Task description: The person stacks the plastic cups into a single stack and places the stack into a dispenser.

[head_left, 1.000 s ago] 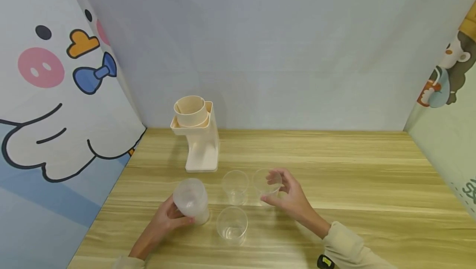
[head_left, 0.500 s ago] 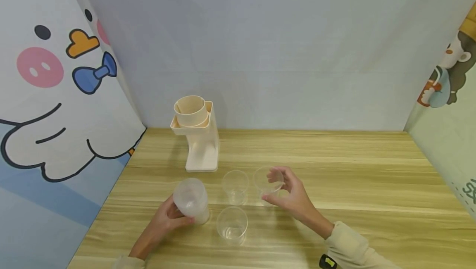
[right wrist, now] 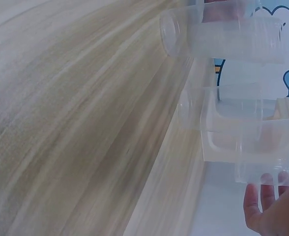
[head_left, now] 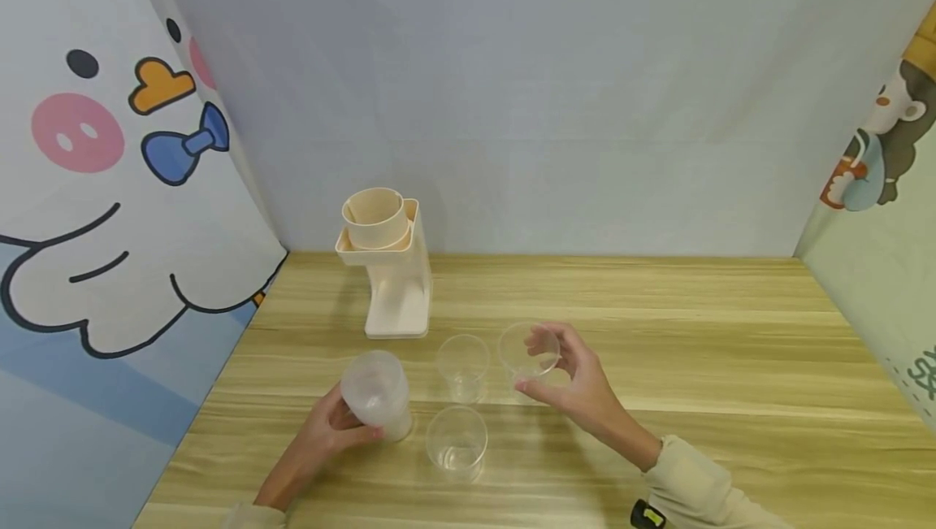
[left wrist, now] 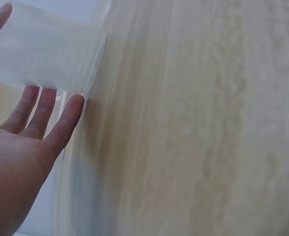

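My left hand [head_left: 322, 431] grips a stack of clear plastic cups [head_left: 374, 389], thumb on the near side. In the left wrist view its fingers [left wrist: 66, 120] lie along the side of the frosted-looking cup stack [left wrist: 41, 49]. My right hand [head_left: 578, 383] holds a single clear plastic cup [head_left: 528, 357] between thumb and fingers. The right wrist view shows this cup [right wrist: 267, 152] raised off the table, upright. Between the hands stand two more clear cups, a farther cup [head_left: 464, 368] and a nearer cup [head_left: 457, 441].
A cream cup dispenser stand [head_left: 398, 301] with a round holder [head_left: 374, 220] on top stands behind the cups, left of centre. The wood-grain table [head_left: 658, 334] meets a pale backdrop at its far edge. Cartoon-printed panels flank both sides.
The right hand has lifted its cup a little, moving slightly away from me and to the right. The left hand and its stack have stayed put.
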`<state>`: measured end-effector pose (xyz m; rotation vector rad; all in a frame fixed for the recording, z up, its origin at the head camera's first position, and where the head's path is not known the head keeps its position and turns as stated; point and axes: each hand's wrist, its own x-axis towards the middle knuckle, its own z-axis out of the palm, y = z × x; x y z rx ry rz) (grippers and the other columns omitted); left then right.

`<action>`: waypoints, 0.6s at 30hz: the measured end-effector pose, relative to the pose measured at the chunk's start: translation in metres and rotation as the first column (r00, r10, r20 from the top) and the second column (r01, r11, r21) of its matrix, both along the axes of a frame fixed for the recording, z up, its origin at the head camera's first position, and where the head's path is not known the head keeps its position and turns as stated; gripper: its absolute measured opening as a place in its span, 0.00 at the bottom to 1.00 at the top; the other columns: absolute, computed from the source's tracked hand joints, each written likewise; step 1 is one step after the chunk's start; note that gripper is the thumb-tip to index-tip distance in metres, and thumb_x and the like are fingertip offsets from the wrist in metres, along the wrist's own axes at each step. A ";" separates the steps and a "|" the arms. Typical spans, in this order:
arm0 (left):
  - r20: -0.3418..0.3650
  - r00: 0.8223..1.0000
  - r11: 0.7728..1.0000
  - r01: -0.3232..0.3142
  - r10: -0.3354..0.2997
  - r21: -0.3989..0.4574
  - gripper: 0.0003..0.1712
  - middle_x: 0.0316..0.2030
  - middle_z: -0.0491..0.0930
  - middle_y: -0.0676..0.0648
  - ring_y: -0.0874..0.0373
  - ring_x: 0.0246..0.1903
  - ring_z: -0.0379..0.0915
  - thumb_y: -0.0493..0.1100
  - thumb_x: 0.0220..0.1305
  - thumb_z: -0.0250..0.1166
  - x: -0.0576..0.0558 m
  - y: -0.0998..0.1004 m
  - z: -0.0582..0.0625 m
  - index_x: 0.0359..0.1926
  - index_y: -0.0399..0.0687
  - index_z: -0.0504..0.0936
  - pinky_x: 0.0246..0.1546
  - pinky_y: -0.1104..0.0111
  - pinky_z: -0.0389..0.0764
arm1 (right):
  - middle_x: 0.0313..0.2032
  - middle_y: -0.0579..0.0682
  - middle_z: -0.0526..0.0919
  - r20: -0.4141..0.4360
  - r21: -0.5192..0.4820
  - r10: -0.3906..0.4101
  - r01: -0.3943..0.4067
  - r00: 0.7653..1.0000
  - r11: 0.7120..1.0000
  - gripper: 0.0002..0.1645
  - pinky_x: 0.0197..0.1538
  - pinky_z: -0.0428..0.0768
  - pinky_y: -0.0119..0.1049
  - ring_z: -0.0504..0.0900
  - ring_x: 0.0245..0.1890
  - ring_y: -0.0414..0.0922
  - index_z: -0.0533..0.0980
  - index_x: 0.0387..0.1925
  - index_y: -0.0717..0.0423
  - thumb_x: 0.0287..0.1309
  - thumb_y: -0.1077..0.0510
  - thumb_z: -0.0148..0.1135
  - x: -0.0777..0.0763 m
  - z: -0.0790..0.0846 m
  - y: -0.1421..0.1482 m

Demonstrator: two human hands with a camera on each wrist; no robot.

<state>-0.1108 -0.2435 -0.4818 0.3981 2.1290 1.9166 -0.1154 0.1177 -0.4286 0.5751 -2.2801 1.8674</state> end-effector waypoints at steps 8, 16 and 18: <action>-0.003 1.000 1.000 0.011 -0.011 0.005 0.44 0.59 0.68 0.38 0.56 0.54 0.72 0.32 0.52 0.70 0.000 -0.001 0.000 0.68 0.43 0.59 0.51 0.65 0.74 | 0.48 0.51 0.76 -0.013 0.006 0.012 -0.012 1.000 1.000 0.37 0.48 0.75 0.35 0.74 0.50 0.53 0.67 0.57 0.55 0.44 0.65 0.74 0.002 0.005 -0.001; 0.004 1.000 1.000 0.009 -0.009 0.004 0.43 0.59 0.68 0.39 0.56 0.54 0.71 0.32 0.52 0.70 0.001 -0.002 0.000 0.68 0.43 0.60 0.51 0.66 0.74 | 0.49 0.51 0.75 -0.039 0.002 0.039 -0.039 0.998 0.999 0.37 0.49 0.74 0.36 0.73 0.51 0.52 0.66 0.58 0.55 0.46 0.65 0.72 0.003 0.015 -0.003; 0.006 1.000 1.000 0.007 -0.007 0.003 0.43 0.59 0.69 0.39 0.56 0.54 0.71 0.32 0.52 0.70 0.001 -0.002 0.000 0.67 0.42 0.60 0.51 0.65 0.74 | 0.49 0.50 0.75 -0.040 -0.003 0.041 -0.041 0.998 0.999 0.37 0.50 0.74 0.36 0.73 0.51 0.52 0.66 0.58 0.55 0.46 0.65 0.72 0.003 0.017 -0.004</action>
